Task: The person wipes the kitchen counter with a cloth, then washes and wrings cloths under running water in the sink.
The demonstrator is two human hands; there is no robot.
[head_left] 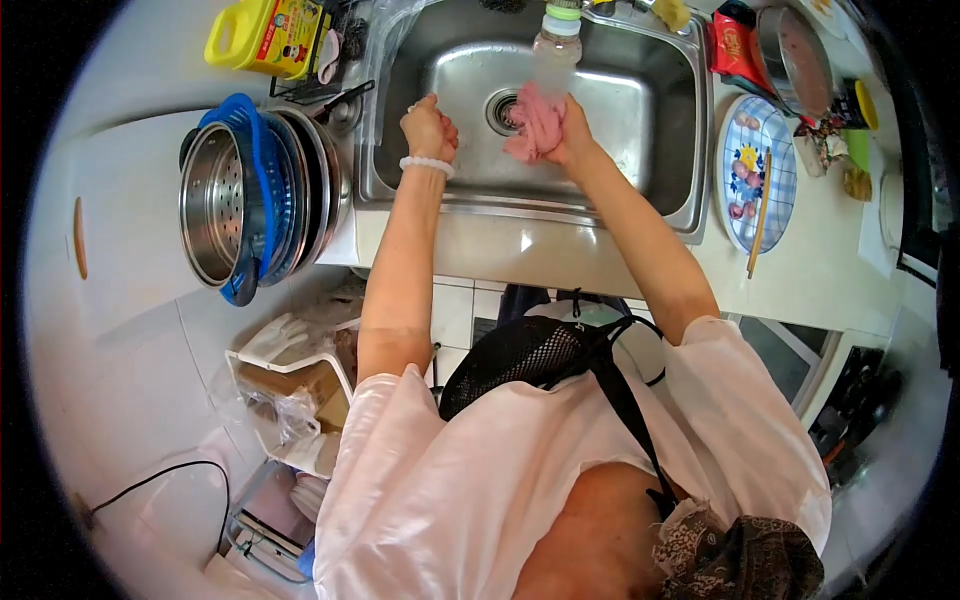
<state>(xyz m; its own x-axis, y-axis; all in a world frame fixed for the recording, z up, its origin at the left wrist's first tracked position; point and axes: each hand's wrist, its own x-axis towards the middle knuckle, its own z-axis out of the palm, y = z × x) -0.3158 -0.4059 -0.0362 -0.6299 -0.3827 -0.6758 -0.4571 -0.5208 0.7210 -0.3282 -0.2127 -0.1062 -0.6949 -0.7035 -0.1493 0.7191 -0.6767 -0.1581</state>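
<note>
My right hand [574, 138] grips a crumpled pink cloth [538, 122] over the sink basin [620, 125], just right of the drain [503, 110]. Above the cloth is a clear faucet attachment [557, 45] with a green ring; water seems to run from it onto the cloth. My left hand [430, 130] is closed in a fist above the basin's left side, apart from the cloth. Nothing shows between its fingers. A white bead bracelet [427, 166] circles the left wrist.
Left of the sink, a steamer pot [212, 205], a blue colander [262, 170] and several pans stand stacked. A yellow jug [262, 38] is behind them. On the right counter, a checked plate [757, 130] holds bulbs and chopsticks [760, 215], near a metal pot [795, 60].
</note>
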